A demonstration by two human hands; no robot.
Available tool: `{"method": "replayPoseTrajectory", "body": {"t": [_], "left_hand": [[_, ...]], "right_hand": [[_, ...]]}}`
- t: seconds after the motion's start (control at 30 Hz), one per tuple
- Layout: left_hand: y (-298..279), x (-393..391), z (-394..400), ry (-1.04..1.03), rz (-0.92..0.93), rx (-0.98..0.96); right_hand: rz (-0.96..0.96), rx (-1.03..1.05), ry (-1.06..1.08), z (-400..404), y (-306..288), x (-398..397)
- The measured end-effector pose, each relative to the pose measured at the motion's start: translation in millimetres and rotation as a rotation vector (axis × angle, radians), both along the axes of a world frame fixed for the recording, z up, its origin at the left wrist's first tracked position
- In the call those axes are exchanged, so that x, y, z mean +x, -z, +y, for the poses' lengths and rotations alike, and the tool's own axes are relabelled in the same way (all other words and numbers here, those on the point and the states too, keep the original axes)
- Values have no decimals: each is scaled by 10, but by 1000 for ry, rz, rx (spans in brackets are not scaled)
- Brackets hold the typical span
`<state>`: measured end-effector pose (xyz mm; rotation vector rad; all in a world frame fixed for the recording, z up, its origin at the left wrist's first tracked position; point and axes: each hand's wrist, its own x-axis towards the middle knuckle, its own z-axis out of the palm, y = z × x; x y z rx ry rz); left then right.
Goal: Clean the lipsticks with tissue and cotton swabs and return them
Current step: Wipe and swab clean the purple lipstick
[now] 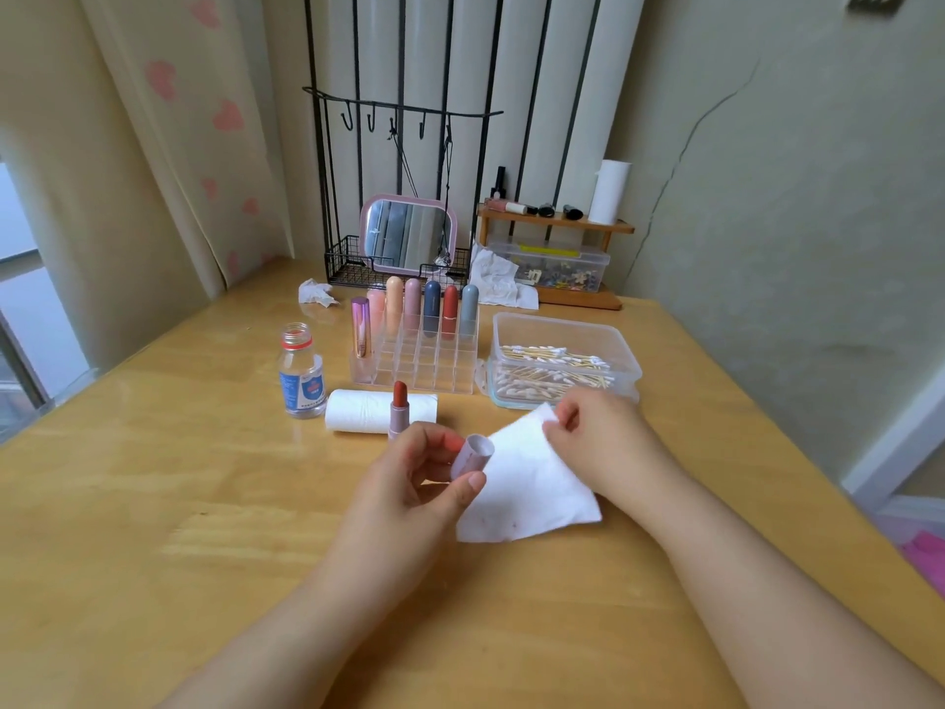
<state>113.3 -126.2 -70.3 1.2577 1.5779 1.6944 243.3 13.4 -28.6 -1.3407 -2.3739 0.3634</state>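
Wooden table [153, 504] meets a curtain on the far left and a cracked wall on the right. From left, you have a bottle [301, 371], a tissue roll [358, 411], an uncapped lipstick [399, 409] standing upright, a clear organizer [419, 360] and a swab box [562, 365]. Your left hand [409, 483] pinches the lipstick cap [473, 455]; your right hand [598, 442] pinches the tissue [532, 488] beside it.

Bottle label [302, 386] print illegible

Pink-framed mirror [407, 233] in wire rack [347, 268], capless bottle [301, 371] on table [153, 504].
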Motion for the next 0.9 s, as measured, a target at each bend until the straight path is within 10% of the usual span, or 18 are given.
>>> {"method": "replayPoseTrajectory", "body": {"t": [0.1,0.4,0.9], "left_hand": [[-8,10,12,0,10,5],[30,-30,-18,125,60,-20],[-20,-40,-67,322,196,-88]], "right_hand": [[322,110,-57,-223,-207,66],[573,-429,-380,-598,71,174],[588,-81,-431,-590,107,251]]}}
